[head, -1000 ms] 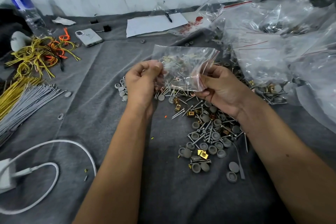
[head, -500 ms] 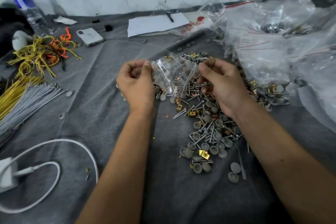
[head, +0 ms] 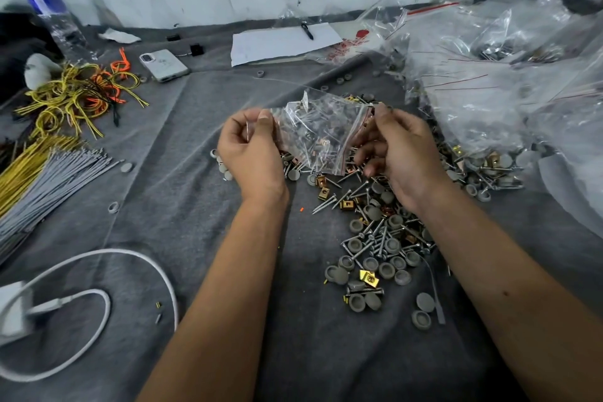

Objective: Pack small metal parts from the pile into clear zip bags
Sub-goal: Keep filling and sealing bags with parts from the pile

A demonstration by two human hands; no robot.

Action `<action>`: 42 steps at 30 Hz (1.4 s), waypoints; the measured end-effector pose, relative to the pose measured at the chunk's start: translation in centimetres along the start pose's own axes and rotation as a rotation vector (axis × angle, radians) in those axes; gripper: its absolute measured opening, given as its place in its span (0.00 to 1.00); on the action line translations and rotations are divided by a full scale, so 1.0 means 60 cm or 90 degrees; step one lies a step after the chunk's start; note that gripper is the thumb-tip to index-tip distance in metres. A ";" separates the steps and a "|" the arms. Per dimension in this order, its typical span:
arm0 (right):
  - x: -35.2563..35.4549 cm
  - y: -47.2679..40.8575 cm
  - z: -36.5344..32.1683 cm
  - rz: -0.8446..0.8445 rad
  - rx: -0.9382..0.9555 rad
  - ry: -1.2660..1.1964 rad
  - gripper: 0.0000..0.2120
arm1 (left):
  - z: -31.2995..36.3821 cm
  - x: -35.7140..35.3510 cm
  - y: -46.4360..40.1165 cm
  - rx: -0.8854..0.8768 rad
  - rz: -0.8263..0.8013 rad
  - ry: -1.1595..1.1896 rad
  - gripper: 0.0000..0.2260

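Head view shows the left hand and right hand each pinching an end of a clear zip bag filled with screws, held at frame centre just above the pile of metal parts on grey cloth.

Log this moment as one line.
left hand: pinches zip bag | right hand: pinches its red-strip end | bag: holds screws, above parts pile | surface: grey cloth
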State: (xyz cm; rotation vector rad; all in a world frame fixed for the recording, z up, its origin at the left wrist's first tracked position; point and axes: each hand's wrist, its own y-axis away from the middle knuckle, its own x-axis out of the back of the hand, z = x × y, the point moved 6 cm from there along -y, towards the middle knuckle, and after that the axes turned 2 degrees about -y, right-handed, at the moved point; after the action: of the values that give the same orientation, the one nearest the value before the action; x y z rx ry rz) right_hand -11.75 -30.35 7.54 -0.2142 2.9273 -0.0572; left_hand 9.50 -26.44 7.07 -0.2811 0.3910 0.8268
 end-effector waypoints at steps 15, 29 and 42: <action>-0.001 0.003 0.000 0.026 0.017 0.063 0.15 | -0.002 -0.010 0.022 -0.002 0.035 -0.020 0.11; 0.006 0.003 0.001 0.063 0.005 0.028 0.10 | 0.010 -0.015 0.033 -0.015 0.014 -0.004 0.10; 0.006 0.002 0.003 0.080 0.005 0.014 0.11 | 0.014 -0.015 0.039 -0.031 0.019 -0.001 0.08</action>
State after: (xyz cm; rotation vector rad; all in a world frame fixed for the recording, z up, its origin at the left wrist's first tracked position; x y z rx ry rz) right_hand -12.11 -30.26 7.28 -0.0279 2.9547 -0.0526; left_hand 7.36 -25.23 8.02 -0.3197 0.3741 0.8663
